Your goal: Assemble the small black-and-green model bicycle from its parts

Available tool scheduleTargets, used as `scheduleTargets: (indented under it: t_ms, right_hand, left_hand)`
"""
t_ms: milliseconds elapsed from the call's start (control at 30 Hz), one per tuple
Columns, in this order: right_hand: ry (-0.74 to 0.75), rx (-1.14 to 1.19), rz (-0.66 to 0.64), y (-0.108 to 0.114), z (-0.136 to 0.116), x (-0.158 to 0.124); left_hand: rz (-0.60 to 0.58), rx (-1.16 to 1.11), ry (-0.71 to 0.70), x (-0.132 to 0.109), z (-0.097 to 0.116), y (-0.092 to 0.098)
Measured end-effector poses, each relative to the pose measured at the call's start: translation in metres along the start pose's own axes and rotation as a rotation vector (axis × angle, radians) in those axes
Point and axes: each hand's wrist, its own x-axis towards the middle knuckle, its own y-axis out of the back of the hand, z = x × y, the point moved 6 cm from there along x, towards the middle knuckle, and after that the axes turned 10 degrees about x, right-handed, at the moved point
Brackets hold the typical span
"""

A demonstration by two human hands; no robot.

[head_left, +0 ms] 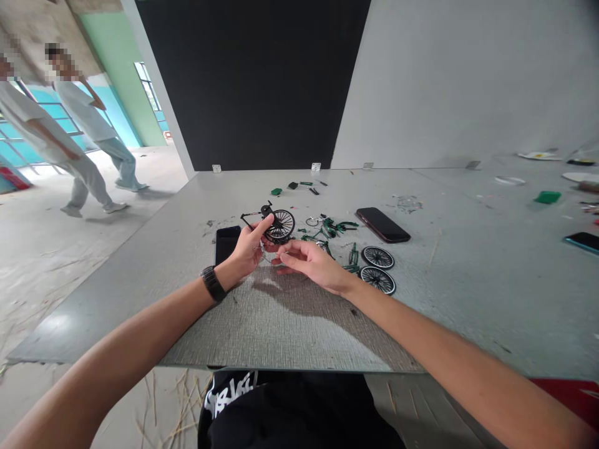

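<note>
My left hand [250, 246], with a black watch on its wrist, grips a partly built black model bicycle [281, 224] and holds it just above the table. One spoked wheel is on the model's right side, and the thin frame sticks out to the left. Close below that wheel, my right hand [309, 262] has its thumb and fingers pinched together; whatever is between them is too small to make out. Green model bicycle parts [330, 226] lie just beyond my right hand. Two loose wheels [378, 257] lie flat to its right.
A dark phone [382, 224] lies right of the green parts, and another dark phone [226, 242] is partly behind my left hand. Small black and green pieces [277, 191] lie farther back. A black panel [253, 81] stands behind the table [154, 274]. Two people walk at left.
</note>
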Motion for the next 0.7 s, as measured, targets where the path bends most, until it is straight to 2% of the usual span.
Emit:
scheduleTargets:
  t_ms: [167, 367, 567, 700]
  right_hand:
    - [0.011, -0.126, 0.007, 0.002, -0.003, 0.000]
    - [0.117, -0.416, 0.073, 0.010, -0.010, 0.002]
    - [0.243, -0.340, 0.156, 0.016, -0.019, 0.002]
    - [0.288, -0.301, 0.189, 0.018, -0.020, 0.002]
  left_hand:
    - [0.059, -0.005, -0.007, 0.003, 0.002, 0.004]
    - [0.035, -0.013, -0.071, 0.005, 0.006, 0.005]
    - [-0.072, 0.028, -0.286, 0.001, 0.019, -0.001]
    - [-0.102, 0.109, -0.368, -0.005, 0.025, -0.005]
